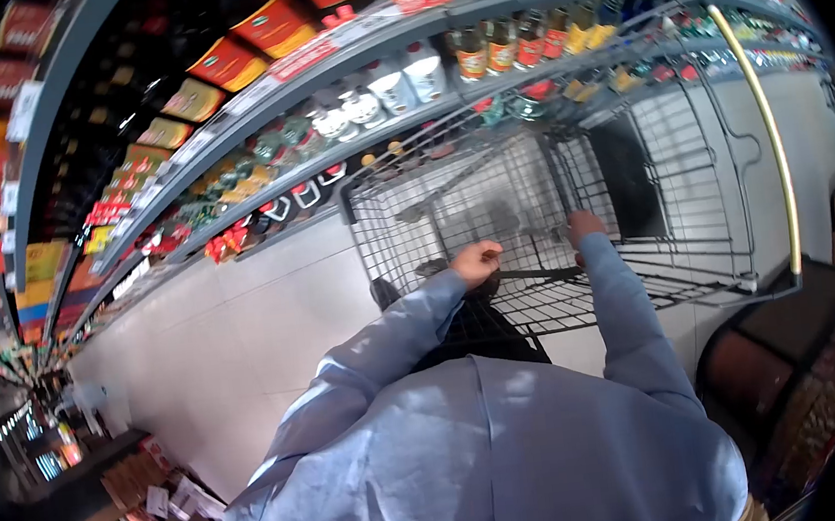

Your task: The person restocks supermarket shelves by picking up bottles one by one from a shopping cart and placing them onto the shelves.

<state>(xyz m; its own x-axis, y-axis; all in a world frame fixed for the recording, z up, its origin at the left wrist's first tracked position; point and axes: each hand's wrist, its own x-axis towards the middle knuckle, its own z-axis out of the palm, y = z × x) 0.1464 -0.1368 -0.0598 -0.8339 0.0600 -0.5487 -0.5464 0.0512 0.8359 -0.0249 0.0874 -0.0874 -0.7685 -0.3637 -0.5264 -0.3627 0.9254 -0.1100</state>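
Observation:
A black wire shopping cart (531,295) stands in front of me and to the right, with a yellow-edged handle (761,117) at its right end. My left hand (478,263) is over the near side of the cart, its fingers curled inward; what they hold, if anything, is too small to make out. Farther right, my right hand (586,227) is at the cart's wire basket, blurred, with its fingers partly hidden. Whether it touches the wires I cannot tell. Light blue sleeves cover both arms. Only wires and a dark panel (629,178) show in the basket.
Long shelves (257,160) of bottles run across the top and down the left. Pale floor tiles (233,328) lie between them and me. Cartons (137,478) and colourful packages stand at the lower left. A dark rack (777,341) is close by at the lower right.

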